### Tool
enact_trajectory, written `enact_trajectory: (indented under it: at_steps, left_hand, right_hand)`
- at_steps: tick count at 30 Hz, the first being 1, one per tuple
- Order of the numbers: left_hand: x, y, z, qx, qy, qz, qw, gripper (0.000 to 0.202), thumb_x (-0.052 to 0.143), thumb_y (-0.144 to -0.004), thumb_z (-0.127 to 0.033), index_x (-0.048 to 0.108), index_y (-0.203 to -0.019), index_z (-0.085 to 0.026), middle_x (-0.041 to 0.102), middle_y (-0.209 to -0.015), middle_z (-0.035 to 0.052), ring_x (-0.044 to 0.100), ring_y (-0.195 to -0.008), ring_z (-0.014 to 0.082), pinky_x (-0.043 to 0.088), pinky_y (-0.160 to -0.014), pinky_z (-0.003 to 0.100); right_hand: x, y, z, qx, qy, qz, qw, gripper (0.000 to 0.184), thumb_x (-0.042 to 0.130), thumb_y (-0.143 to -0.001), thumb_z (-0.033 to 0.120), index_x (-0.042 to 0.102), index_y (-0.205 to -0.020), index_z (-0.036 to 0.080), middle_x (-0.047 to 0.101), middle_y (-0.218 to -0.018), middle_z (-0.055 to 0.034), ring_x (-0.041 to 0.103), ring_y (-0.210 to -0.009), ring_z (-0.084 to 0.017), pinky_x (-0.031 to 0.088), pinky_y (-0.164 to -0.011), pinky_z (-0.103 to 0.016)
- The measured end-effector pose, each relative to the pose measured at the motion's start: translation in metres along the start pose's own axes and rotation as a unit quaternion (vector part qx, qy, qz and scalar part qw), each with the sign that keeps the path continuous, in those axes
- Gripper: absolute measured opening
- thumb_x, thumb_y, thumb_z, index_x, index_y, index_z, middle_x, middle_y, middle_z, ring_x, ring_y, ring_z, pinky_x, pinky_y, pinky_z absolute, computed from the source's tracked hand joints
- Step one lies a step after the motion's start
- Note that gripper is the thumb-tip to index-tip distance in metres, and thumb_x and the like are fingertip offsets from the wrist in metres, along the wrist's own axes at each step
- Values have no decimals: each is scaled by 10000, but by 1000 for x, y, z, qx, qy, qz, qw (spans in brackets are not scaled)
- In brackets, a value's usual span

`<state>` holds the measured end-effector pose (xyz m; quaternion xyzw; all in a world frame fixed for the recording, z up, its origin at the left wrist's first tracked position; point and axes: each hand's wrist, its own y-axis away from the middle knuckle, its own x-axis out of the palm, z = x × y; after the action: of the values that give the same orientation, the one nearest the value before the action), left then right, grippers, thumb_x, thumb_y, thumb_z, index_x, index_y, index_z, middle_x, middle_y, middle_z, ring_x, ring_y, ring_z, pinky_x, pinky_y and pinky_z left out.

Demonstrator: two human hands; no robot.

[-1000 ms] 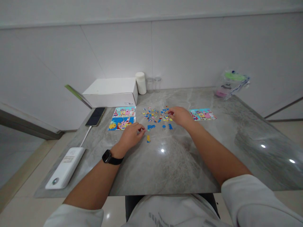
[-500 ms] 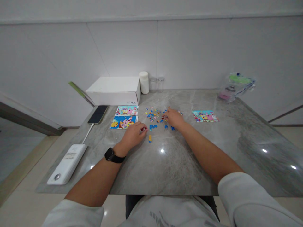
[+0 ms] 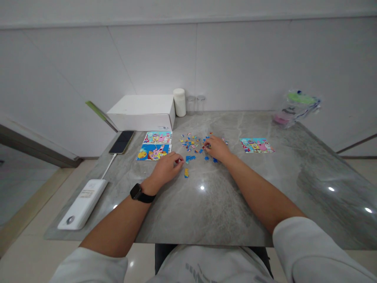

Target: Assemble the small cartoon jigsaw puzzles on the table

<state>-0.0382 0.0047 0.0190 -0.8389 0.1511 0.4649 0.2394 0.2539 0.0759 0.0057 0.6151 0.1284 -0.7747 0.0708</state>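
1. Grey marble-patterned table (image 3: 224, 212), and small multicoloured jigsaw pieces (image 3: 189, 146) lie scattered just beyond and between the hands!
2. Right hand (image 3: 217, 149): at the pile's edge, fingers bunched; can't tell whether they hold anything.
3. Left hand (image 3: 167, 167): fingertips narrowed, hold unclear, just beside a blue L-shaped puzzle section (image 3: 190, 157).
4. Rectangular cartoon card (image 3: 257, 145), right of the right hand!
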Motion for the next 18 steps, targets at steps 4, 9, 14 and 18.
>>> enact_trajectory:
  at_steps: [4, 9, 14, 18]
  left_hand:
    - [2, 0, 1, 5, 9, 0, 1000, 155, 592, -1004, -279, 730, -1030, -211, 695, -939, 47, 660, -876, 202, 502, -827, 341]
    - [4, 0, 4, 3, 19, -5, 1000, 153, 596, -997, -271, 728, -1047, -210, 692, -953, 49, 661, -883, 201, 511, -826, 337]
    - [2, 0, 4, -3, 22, -6, 1000, 163, 594, -999, -280, 732, -1050, -211, 700, -957, 53, 660, -871, 200, 520, -836, 343]
    - [2, 0, 3, 6, 17, -9, 1000, 163, 594, -1000, -280, 731, -1050, -208, 705, -966, 58, 659, -874, 202, 517, -835, 345]
  right_hand:
    - [4, 0, -3, 1, -13, -21, 1000, 180, 676, -983, 316, 770, -1099, 214, 716, -1163, -109, 642, -1111, -241, 462, -977, -325]
    - [-1, 2, -1, 5, -63, -42, 997, 118, 661, -966, 233, 759, -1028, 210, 752, -1084, -79, 657, -986, -205, 462, -907, -307]
    - [-29, 9, 10, 2, -150, -31, 988, 100, 691, -943, 217, 745, -1026, 206, 778, -983, -39, 659, -837, -166, 448, -783, -271]
    - [-58, 26, 28, -45, -172, 94, 979, 112, 707, -904, 172, 753, -1001, 204, 789, -943, -28, 676, -812, -155, 438, -735, -245]
